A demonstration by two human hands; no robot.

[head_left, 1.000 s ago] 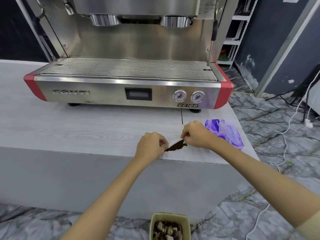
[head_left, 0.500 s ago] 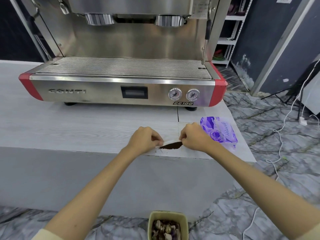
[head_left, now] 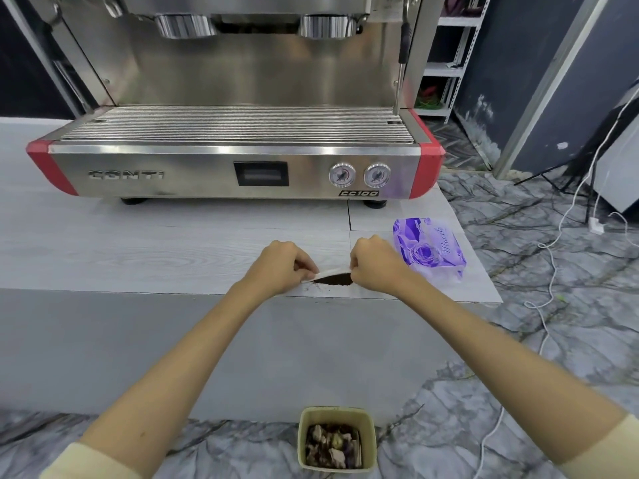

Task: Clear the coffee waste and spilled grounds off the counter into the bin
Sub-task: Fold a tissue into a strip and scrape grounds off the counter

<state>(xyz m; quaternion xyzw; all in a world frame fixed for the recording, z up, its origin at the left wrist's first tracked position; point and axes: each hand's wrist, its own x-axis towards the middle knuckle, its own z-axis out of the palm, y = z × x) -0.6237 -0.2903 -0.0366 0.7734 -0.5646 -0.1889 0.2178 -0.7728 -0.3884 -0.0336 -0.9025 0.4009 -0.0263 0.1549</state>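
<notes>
Our left hand (head_left: 281, 267) sits near the front edge of the grey wood-grain counter (head_left: 138, 257), fingers curled, thumb and forefinger pinching the left end of a white paper tissue (head_left: 326, 273). The tissue stretches rightward from that hand as a narrow strip, its lower edge on the counter. Just in front of the strip, between our two hands, lies a dark pile of spilled coffee grounds (head_left: 337, 280), with a few loose specks scattered toward our left hand. Our right hand (head_left: 375, 266) is curled too and pinches the tissue's right end, knuckles up. Just right of that hand, touching the counter near its corner, lies a purple tissue pack (head_left: 428, 248) printed with roses. Beyond both hands stands the steel Conti espresso machine (head_left: 235, 174) with red end caps. Below our hands, on the marbled floor (head_left: 518, 357) against the counter's front, stands a small cream bin (head_left: 337, 440) holding brown and purple scraps.
</notes>
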